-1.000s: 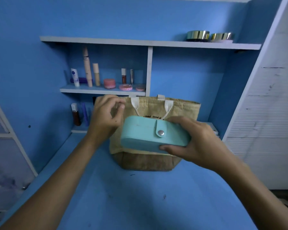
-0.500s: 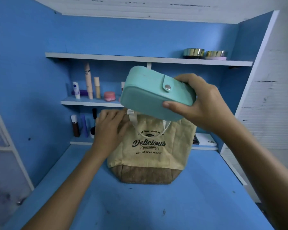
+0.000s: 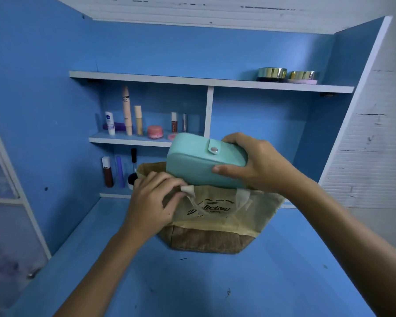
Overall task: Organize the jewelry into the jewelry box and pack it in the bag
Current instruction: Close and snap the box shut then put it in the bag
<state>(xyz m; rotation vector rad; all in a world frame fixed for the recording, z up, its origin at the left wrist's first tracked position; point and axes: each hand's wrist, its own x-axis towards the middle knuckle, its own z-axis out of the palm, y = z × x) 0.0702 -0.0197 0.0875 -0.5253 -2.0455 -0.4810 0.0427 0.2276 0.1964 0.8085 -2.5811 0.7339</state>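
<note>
The right hand [image 3: 258, 163] wraps thumb and fingers round the closed teal box [image 3: 201, 161], holding it tilted just above the bag [image 3: 217, 216], its lower edge at the opening. The left hand [image 3: 151, 204] pinches the bag's near rim beside a white handle [image 3: 189, 191]. The bag stands on a scuffed blue desk [image 3: 192, 282] in a blue alcove; white shelves [image 3: 128, 139] behind carry cosmetics

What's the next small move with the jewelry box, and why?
Probably lower it into the bag. The right hand grips the snapped-shut turquoise jewelry box, tilted with its lower edge at the mouth of the bag, while the left hand pinches the near rim by the handle, holding the mouth open. The box looks mostly outside.
</note>
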